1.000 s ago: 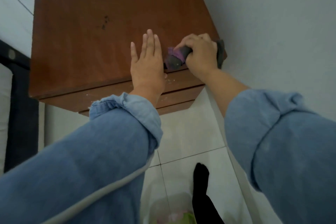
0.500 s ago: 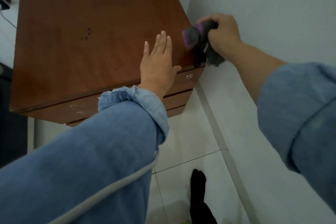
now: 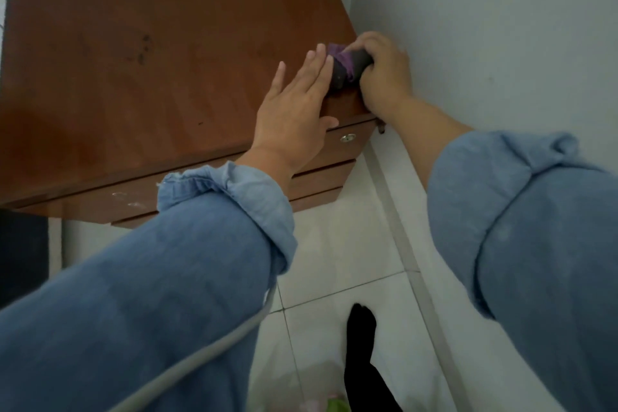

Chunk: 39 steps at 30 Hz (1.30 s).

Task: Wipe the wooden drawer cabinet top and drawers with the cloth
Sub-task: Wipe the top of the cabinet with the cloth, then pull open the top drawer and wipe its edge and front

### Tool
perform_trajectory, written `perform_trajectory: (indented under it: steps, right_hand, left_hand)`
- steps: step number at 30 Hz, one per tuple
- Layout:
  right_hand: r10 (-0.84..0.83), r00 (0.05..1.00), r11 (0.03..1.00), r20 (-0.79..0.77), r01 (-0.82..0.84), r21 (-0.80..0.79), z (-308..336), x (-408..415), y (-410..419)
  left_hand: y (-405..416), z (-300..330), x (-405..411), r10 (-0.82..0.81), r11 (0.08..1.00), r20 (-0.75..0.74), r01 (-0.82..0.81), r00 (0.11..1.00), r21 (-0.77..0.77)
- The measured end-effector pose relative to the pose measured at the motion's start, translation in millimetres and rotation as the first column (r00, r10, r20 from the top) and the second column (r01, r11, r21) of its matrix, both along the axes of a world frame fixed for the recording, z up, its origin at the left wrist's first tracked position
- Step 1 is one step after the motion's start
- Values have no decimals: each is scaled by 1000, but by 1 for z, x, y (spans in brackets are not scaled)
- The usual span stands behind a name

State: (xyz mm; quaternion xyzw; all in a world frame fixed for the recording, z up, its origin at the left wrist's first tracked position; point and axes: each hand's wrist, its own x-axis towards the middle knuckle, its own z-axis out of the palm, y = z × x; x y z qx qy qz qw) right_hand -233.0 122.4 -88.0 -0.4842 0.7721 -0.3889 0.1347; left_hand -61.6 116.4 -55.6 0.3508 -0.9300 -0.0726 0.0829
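Note:
The wooden drawer cabinet fills the upper left, its brown top facing me and its drawer fronts stepping down below the front edge. My right hand grips a bunched dark grey and purple cloth on the top's front right corner, close to the wall. My left hand lies flat on the top beside it, fingers straight, fingertips touching the cloth. A small metal drawer knob shows under the left thumb.
A pale wall runs along the cabinet's right side. White floor tiles lie below. My foot in a black sock stands on them. A dark object sits at the left edge.
My right hand lifted the cloth off the cabinet's right edge half a second ago and has now brought it back down onto the front right corner. The left hand stayed flat.

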Motion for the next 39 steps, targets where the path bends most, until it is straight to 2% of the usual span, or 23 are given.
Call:
perform_trajectory:
  steps: [9, 13, 17, 20, 22, 26, 28, 32, 39]
  right_hand:
    - [-107, 993, 992, -49, 104, -68, -9, 21, 64]
    - [-117, 992, 993, -52, 116, -28, -4, 27, 82]
    - [-84, 995, 983, -53, 92, 162, -6, 32, 114]
    - [-172, 985, 975, -6, 171, 144, -10, 34, 136]
    - [-227, 973, 964, 51, 217, 153, -6, 35, 136]
    - [-257, 954, 960, 153, 234, 152, 8, 49, 122]
    - [-304, 932, 942, 199, 262, 210, 10, 55, 115]
    - [-325, 898, 911, 296, 214, 353, 11, 66, 104]
    - [-395, 814, 898, 427, 243, 368, 16, 84, 86]
  left_hand:
    - [12, -6, -5, 36, 998, -39, -34, 999, 47]
    - [30, -12, -1, 56, 998, -70, -54, 996, 34]
    - [62, -28, 21, 55, 998, -118, -56, 992, -1]
    - [79, -38, 53, 154, 988, -208, -153, 966, 19]
    - [84, -40, 73, 231, 973, -216, -227, 949, 44]
    - [82, -38, 96, 285, 958, -159, -276, 945, 75]
    - [81, -37, 104, 296, 953, -103, -286, 950, 98]
    - [81, -40, 121, 338, 939, -28, -335, 941, 84]
    - [74, -43, 137, 250, 967, 119, -254, 961, 18]
